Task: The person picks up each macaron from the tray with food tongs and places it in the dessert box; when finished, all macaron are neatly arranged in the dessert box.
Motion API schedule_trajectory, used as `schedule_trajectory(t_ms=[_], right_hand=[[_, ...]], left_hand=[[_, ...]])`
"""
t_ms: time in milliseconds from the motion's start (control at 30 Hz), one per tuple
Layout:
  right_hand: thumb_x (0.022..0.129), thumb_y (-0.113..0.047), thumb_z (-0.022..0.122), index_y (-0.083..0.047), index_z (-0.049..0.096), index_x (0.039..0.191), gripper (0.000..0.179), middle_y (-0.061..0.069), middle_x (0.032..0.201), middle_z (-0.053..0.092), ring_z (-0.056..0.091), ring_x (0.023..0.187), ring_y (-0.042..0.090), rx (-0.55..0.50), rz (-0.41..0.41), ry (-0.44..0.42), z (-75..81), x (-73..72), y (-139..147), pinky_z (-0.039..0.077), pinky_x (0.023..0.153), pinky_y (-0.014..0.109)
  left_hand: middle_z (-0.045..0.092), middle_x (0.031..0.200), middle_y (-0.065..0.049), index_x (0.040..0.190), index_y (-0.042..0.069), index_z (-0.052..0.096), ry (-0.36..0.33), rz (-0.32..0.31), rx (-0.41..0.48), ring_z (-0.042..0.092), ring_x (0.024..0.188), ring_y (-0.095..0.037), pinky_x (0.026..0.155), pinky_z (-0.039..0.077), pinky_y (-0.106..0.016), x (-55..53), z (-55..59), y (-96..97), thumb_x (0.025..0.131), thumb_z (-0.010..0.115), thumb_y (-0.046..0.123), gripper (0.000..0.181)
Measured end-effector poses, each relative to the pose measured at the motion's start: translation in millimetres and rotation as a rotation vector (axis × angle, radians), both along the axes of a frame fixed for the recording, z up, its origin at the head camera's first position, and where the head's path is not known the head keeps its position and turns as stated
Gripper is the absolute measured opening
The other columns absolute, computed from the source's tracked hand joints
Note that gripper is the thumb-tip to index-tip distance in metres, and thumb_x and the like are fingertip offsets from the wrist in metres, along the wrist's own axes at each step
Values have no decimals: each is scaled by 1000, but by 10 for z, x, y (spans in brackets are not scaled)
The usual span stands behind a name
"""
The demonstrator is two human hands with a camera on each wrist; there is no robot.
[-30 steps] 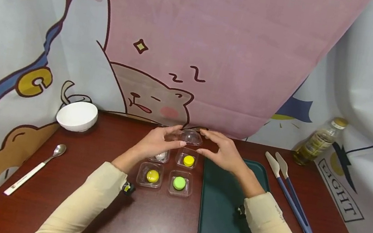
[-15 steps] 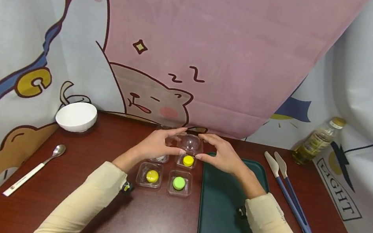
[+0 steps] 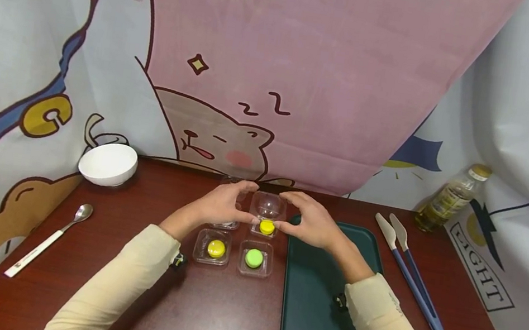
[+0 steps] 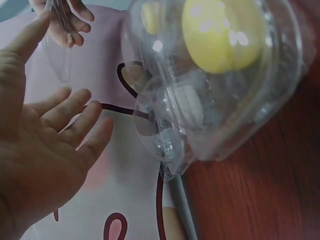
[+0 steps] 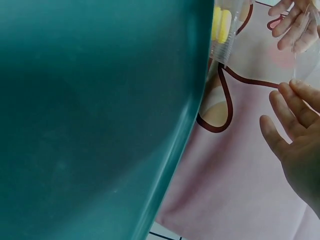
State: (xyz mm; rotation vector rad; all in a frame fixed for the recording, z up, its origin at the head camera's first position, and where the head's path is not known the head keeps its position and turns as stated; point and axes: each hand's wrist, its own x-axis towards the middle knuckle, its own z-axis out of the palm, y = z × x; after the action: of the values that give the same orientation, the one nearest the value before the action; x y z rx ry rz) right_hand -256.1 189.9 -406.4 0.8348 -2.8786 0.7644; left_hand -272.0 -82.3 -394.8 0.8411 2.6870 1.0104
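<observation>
Both hands hold a clear plastic lid [image 3: 269, 204] between them, tilted above the back right box. My left hand [image 3: 219, 204] grips its left side with thumb and forefinger, the other fingers spread. On the opposite side my right hand [image 3: 315, 222] does the same. A yellow macaron [image 3: 267, 227] shows below the lid's lower edge. Nearer stands a clear box with a green macaron [image 3: 253, 259]. Beside it, a box holds another yellow macaron [image 3: 216, 249], seen large in the left wrist view. The back left box [image 3: 227, 224] is partly hidden behind my left hand.
A dark green tray [image 3: 324, 314] lies under my right forearm. Tongs [image 3: 413, 282] with a blue handle and an oil bottle [image 3: 447, 202] are on the right. A white bowl [image 3: 109, 164] and a spoon [image 3: 48, 242] sit left. A printed cloth [image 3: 328, 112] hangs behind.
The lid has come down and toward me, from behind the back right box to just over its yellow macaron. Both hands moved slightly with it.
</observation>
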Motion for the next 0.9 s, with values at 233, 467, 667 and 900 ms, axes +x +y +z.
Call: schedule_trajectory(t_ms=[233,467,667,900], right_hand=[[87,-57,73,-14,51,148,78,10,151,51,50,139,31,51,-26,-2,-75,-16,-33,45,110,57],[85,-55,74,-9,56,144,77,12,143,59,57,130,31,174,-33,29,-157,-64,-88,49,107,54],[83,-59,74,-7,59,140,79,11,138,63,60,125,29,259,-31,67,-183,-100,-133,51,104,51],[82,-57,76,-6,62,137,76,12,133,66,62,121,30,291,-30,78,-195,-71,-171,51,102,52]], left_hand=[[62,143,-7,148,9,52,75,-45,-138,62,127,-29,109,48,-48,-90,-30,17,84,80,47,79],[67,136,-2,145,15,57,152,-51,-321,61,126,-24,110,47,-42,-198,-89,110,81,81,50,77],[69,131,-2,143,18,59,162,-57,-403,62,121,-25,107,49,-42,-226,-75,149,81,82,52,75],[71,128,-3,140,21,62,166,-69,-433,65,118,-24,104,50,-41,-211,-96,158,79,83,51,71]])
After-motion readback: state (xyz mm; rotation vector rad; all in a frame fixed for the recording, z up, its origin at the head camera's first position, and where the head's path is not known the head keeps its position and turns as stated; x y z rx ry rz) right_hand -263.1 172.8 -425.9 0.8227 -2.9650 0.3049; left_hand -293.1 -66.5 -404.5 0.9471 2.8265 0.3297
